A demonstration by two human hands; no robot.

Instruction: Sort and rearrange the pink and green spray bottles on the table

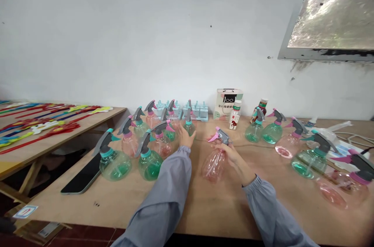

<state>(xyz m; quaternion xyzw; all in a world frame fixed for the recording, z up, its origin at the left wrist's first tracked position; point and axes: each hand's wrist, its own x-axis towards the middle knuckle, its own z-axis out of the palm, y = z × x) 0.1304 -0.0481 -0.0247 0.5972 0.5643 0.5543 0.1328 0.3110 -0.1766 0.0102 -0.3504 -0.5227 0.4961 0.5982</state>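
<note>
My right hand (230,153) is closed around the neck of a pink spray bottle (214,165) with a grey and pink trigger head, at the middle of the table. At the back of the left group, my left hand (186,138) has its thumb and fingers apart around a green spray bottle (189,126). Whether the fingers touch that bottle I cannot tell. Several pink and green bottles stand left of it, among them a green bottle (150,166) and a pink bottle (162,146). On the right is another group, including a green bottle (272,133) and a pink bottle (288,145).
A phone (82,177) lies at the table's left side. Light-blue racks (196,111), a printed paper bag (228,103) and a white drink bottle (235,115) line the back. Colourful long items (46,130) cover a second table at left. Cables (355,136) lie far right.
</note>
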